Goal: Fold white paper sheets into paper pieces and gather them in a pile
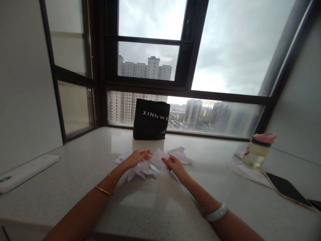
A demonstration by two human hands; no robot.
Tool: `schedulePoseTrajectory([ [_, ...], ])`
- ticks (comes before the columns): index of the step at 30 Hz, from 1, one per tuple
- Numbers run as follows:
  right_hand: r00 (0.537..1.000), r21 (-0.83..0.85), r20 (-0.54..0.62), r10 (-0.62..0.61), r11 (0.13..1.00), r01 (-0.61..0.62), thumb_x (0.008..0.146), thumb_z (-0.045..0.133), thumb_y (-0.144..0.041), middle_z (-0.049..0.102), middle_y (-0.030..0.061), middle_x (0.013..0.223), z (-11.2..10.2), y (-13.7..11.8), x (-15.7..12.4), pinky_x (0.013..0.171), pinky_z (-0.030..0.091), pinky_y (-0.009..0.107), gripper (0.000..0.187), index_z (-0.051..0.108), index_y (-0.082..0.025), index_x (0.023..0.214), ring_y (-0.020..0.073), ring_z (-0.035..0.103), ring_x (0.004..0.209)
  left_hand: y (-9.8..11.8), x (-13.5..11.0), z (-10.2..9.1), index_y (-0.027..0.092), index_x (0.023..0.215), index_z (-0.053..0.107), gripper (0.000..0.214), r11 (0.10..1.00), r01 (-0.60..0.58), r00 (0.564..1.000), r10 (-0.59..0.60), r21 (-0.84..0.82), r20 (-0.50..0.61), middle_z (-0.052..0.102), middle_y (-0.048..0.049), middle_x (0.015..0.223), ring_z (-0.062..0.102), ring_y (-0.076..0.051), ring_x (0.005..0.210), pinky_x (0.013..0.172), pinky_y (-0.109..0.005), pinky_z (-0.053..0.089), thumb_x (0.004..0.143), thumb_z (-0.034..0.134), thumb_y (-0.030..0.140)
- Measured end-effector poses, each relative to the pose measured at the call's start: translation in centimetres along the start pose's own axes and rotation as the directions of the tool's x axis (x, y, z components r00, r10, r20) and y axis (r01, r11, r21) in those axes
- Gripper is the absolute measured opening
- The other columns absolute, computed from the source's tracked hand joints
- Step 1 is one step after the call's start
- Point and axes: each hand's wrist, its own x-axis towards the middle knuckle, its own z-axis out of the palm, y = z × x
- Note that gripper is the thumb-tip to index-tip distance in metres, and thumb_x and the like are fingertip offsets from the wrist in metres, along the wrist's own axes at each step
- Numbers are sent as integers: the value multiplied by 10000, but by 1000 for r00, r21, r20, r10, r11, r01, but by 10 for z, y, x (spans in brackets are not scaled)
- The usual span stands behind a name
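Note:
A folded sheet of white paper (157, 157), with creases meeting at a peak, is between my two hands. My right hand (175, 166) pinches its right corner between thumb and fingers. At the sheet's left edge is my left hand (139, 157), its fingers stretched out; whether the fingertips touch the paper I cannot tell. Folded white paper pieces (136, 172) lie below my left hand, and a small folded paper (151, 170) sits just in front of the sheet. Another folded paper (180, 155) rests behind my right hand, and part of one (122, 158) shows behind my left wrist.
A black bag (151, 125) stands at the window behind the papers. On the right are a pink-lidded bottle (257, 152), a white tissue (247, 172) and a dark phone-like slab (288, 189). A long white device (30, 170) lies on the left of the speckled counter (150, 207).

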Motion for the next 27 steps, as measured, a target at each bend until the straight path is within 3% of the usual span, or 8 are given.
schedulePoseTrajectory([
  [3,1000,0,-22,9,1000,-9,663,529,-459,438,-72,363,-1,3,1,353,278,196,308,414,-195,553,66,371,321,-19,1,-27,165,933,573,271,969,121,978,-80,214,-191,564,-89,1051,458,-230,1019,865,-330,316,751,432,308],
  [7,1000,6,-16,16,1000,-16,663,533,-435,442,-73,354,-1,3,0,341,273,191,282,441,-190,558,64,366,311,-46,-2,-45,112,926,560,375,856,347,904,-196,384,-380,497,-196,1089,358,-373,1076,854,-517,233,668,517,380],
  [13,1000,64,13,22,998,-22,678,498,-394,542,-37,425,0,1,-1,335,307,189,237,514,-165,618,64,399,312,-62,4,-47,163,887,580,374,794,429,865,-224,431,-448,523,-153,1049,428,-355,1015,799,-445,328,566,610,353],
  [17,1000,132,6,16,991,-17,666,469,-311,633,16,676,1,-1,-1,397,385,203,221,587,-153,767,77,499,415,-58,8,-52,179,869,575,268,851,388,854,-188,354,-485,555,-98,1000,496,-273,952,757,-339,376,637,547,309],
  [21,1000,210,-4,7,978,-5,652,423,-247,611,21,738,1,-9,-4,481,437,229,332,596,-172,924,118,567,574,-49,12,-55,159,891,534,229,936,300,836,-167,182,-523,577,-63,962,521,-195,913,736,-263,394,737,437,297],
  [24,1000,265,-5,-11,964,12,679,395,-279,595,49,845,0,-17,-7,524,455,256,355,603,-177,948,145,574,665,-43,13,-50,143,969,473,270,972,236,828,-195,12,-526,580,-72,944,541,-180,871,696,-260,420,780,384,314],
  [27,1000,302,-4,-23,953,23,710,405,-354,585,67,911,-1,-22,-9,537,463,274,356,618,-177,934,169,571,708,-37,13,-39,149,1046,406,303,969,178,853,-239,-172,-464,597,-64,866,581,-159,733,585,-251,451,807,353,328],
])
